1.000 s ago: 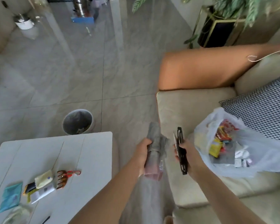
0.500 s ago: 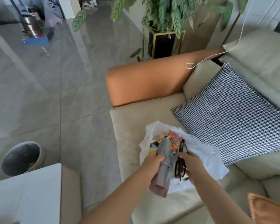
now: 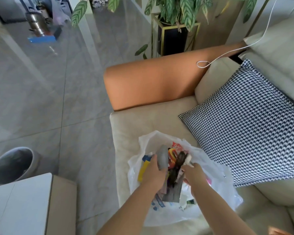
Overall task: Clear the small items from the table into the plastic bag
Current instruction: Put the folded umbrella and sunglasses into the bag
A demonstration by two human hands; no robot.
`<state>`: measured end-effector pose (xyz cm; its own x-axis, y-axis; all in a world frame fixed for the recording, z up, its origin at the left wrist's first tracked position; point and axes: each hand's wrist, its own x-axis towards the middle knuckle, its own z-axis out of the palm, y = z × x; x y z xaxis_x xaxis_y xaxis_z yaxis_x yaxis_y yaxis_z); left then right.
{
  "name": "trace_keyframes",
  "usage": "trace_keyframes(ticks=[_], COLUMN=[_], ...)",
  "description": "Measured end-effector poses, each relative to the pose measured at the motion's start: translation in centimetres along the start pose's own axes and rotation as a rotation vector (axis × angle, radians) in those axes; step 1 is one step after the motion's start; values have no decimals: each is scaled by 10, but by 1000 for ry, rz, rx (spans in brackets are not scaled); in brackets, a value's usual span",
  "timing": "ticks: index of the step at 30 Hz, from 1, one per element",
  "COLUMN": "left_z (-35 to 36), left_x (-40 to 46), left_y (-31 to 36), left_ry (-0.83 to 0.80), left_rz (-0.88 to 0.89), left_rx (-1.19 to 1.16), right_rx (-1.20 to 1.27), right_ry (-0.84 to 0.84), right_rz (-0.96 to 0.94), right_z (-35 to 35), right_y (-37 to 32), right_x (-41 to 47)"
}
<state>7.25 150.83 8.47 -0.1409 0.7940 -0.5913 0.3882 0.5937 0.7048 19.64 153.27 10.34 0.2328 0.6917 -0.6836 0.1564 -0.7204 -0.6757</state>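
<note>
Low in the middle of the frame, a white plastic bag (image 3: 215,189) lies open on the cream sofa seat (image 3: 131,126), its mouth spread wide and stuffed with colourful wrappers and small packets. Both hands are down in that mouth. The left hand (image 3: 154,173) has its grip curled round a grey rolled item (image 3: 163,157), which stands up out of the bag just above the fingers, beside a yellow and blue packet (image 3: 143,167) at the bag's left edge. The right hand (image 3: 194,173) sits just right of a dark, narrow object (image 3: 176,165) that lies among the wrappers; its fingers are bent, but whether that grip actually has hold of the object cannot be told. A corner of the white counter (image 3: 20,204) shows at the lower left, with a grey waste bin (image 3: 12,164) on the tiled floor just above it. A houndstooth cushion (image 3: 248,126) leans at the right of the frame, close to the bag, and the orange sofa arm (image 3: 151,83) crosses the centre.
</note>
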Motion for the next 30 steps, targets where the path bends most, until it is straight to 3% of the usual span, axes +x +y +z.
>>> trace_keyframes(ticks=[7,11,16,23,30], left_z=[7,-8,-47,-136,-234], left_x=[-16,-53,-104,-170,-248], left_y=[-3,13,25,7,-71], left_ry=[-11,-52,-52,94,254], left_rz=[24,-68,13,61,73], left_rx=[-66,-176,-181,-90,249], right_rx=[-127,-185,-263,-567,-836], right_ry=[2,-34,-136,-185,-324], right_rz=[-65,-128,-405,-618,-734], right_z=[1,2,9,58,140], right_y=[8,7,-8,-32,-20], right_x=[-13,-42,-107,-190,-277])
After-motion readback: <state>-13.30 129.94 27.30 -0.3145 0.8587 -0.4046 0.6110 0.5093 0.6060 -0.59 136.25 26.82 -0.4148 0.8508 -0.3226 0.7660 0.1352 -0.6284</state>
